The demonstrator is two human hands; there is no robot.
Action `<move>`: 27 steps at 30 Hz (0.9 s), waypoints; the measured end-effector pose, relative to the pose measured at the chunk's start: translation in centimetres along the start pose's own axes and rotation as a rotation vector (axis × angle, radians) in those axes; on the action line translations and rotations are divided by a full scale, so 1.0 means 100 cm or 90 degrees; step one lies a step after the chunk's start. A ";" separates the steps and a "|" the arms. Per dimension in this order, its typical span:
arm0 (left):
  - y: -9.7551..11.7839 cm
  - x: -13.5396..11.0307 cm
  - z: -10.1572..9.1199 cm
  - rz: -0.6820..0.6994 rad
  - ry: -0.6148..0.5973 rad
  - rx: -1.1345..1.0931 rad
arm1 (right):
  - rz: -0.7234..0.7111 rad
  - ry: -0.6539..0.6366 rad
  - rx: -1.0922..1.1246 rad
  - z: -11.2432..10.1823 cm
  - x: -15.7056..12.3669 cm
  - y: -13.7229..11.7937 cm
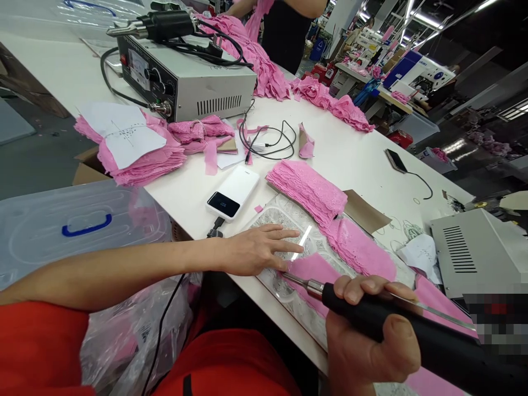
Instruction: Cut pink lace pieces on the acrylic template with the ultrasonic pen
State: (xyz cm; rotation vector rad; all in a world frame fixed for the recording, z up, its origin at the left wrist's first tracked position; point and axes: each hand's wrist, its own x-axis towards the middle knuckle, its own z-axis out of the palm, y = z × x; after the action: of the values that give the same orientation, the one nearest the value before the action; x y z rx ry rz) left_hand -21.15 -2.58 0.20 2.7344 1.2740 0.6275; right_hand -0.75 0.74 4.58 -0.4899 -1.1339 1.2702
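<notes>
My left hand [258, 248] lies flat with fingers stretched out on a glass plate [284, 217] over a lace pattern, next to a pink fabric piece [313, 269]. My right hand [367, 335] is wrapped round a black cutting tool [412, 330]. The tool's metal tip [295, 279] touches the edge of the pink piece near my left fingertips. A stack of pink lace pieces [307, 187] lies just behind the plate, trailing toward a further pink lace strip [358, 247].
A white power bank [233, 193] sits left of the plate. Behind it stand a grey control box [185, 82], pink fabric piles [136, 148] and cables [268, 143]. A second grey box [474, 253] is at right. A phone [396, 160] lies farther back. Another person [284, 27] stands across the table.
</notes>
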 end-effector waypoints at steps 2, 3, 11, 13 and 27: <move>0.000 0.000 0.000 -0.009 -0.003 -0.003 | 0.000 -0.003 -0.003 0.000 0.000 0.000; 0.000 0.000 0.000 -0.012 0.002 -0.002 | -0.001 -0.004 -0.004 0.000 0.000 0.001; 0.000 -0.002 0.004 -0.001 0.051 0.034 | -0.014 -0.007 -0.009 0.000 -0.001 0.002; 0.001 -0.002 0.003 0.004 0.059 0.038 | -0.012 -0.009 -0.006 0.000 -0.001 0.002; -0.001 -0.004 -0.005 0.015 0.053 0.024 | -0.020 -0.016 0.010 0.002 0.000 0.003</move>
State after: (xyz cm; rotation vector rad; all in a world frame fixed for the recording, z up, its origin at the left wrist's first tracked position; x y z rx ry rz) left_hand -21.59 -2.88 0.49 2.7848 1.2863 0.7351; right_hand -1.06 0.72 4.44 -0.4444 -1.1472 1.2608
